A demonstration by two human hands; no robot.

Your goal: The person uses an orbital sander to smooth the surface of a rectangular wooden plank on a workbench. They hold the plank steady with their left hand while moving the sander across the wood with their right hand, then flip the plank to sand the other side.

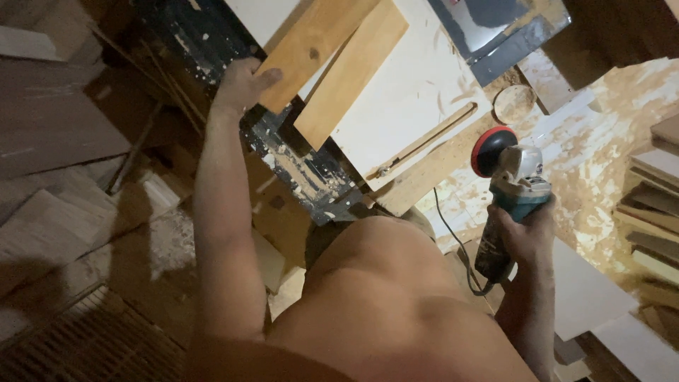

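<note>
The left hand point(240, 85) is stretched out at arm's length and closed over the near end of a pale wooden plank point(318, 39), thumb lying across its face and fingers tucked behind its edge. That plank runs slantwise up toward the top of the view, and just beside it, on its right, lies a second board point(350, 74) at the same slant, their long edges close together. Both lie partly over a wide white panel point(417, 85) spread across the worktop point(424, 173), whose bare chipboard strip shows along the panel's near edge. A long thin groove or stick marks the white panel near that edge; which it is I cannot tell in this light. Under the plank's end, a dark, paint-flecked metal edge point(311, 170) runs down along the worktop's left side.

The right hand point(520, 233) is wrapped shut around the body of a teal and grey angle grinder point(513, 191), held upright off the worktop, its red-rimmed sanding disc point(493, 148) facing the panel and well apart from it. Its black cord point(453, 233) trails down past the worktop's edge.

A round wooden disc point(514, 104) sits beyond the grinder. Stacked boards point(654, 205) crowd the right margin, and more offcuts point(49, 212) pile up on the left.
</note>
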